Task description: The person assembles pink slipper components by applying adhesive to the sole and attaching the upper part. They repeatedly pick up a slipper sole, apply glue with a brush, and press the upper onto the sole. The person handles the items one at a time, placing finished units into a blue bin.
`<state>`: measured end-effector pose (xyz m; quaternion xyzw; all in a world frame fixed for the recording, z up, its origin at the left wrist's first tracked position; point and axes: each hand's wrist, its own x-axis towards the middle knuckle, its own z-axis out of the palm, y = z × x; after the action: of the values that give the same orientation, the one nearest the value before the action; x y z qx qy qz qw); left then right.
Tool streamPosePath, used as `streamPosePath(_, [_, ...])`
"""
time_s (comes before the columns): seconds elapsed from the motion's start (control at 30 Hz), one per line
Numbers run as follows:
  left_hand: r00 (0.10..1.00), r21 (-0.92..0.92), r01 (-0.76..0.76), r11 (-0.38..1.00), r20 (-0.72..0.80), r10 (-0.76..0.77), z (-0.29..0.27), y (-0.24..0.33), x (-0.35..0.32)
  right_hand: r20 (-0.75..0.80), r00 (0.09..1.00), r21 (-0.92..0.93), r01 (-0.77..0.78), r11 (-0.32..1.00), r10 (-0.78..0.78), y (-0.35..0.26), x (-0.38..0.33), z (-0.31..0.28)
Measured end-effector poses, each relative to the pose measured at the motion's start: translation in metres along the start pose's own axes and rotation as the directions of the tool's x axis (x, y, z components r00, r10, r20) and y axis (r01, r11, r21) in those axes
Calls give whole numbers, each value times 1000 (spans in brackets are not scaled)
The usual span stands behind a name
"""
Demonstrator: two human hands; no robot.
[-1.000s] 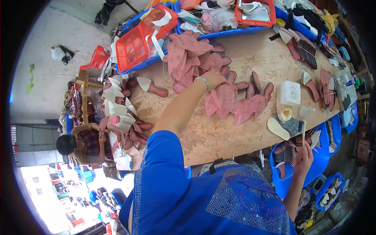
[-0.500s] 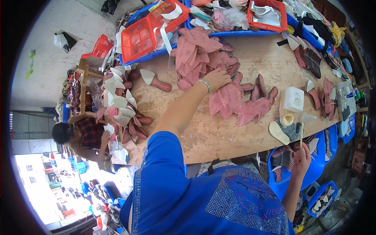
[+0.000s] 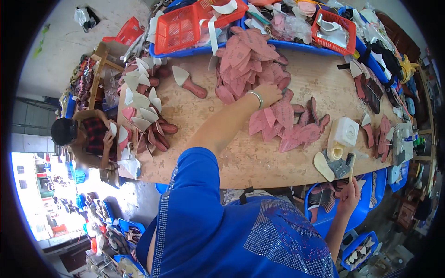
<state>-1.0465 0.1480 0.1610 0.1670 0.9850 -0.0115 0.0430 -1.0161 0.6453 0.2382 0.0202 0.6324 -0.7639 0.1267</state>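
Note:
My left hand (image 3: pixel 270 94) reaches across the table onto the pink insoles, between a tall heap (image 3: pixel 245 60) and a fanned lower group (image 3: pixel 278 121). Its fingers bend down among the pieces and their tips are hidden. Close to the table's near edge, my right hand (image 3: pixel 350 197) is closed round the thin pale handle of a brush (image 3: pixel 351 173). The brush's far end lies by a dark grey patch (image 3: pixel 340 167), beside a white plastic container (image 3: pixel 344 133) with a cut-open, yellowish mouth. A cream sole-shaped piece (image 3: pixel 323 167) lies left of that patch.
A co-worker (image 3: pixel 90 134) sits at the left end, handling white pieces beside many insoles with white tips (image 3: pixel 143 111). Red baskets (image 3: pixel 176 30) and blue trays line the far edge. More insoles (image 3: pixel 371 90) stand at the right. A blue bin (image 3: pixel 320 204) sits below the near edge.
The whole view has shifted slightly. My left hand stays at the insole pile and my right hand keeps the brush near the container. The co-worker's hands have moved with a white piece.

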Motion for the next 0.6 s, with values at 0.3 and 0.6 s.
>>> streamPosePath(0.3, [1000, -62, 18, 998, 15, -17, -18, 3, -7, 36, 999, 14, 3, 1000, -3, -3, -1, 5])
streamPosePath(0.6, [883, -591, 245, 768, -191, -429, -41, 8, 13, 39, 999, 21, 9, 1000, -9, -5, -5, -10])
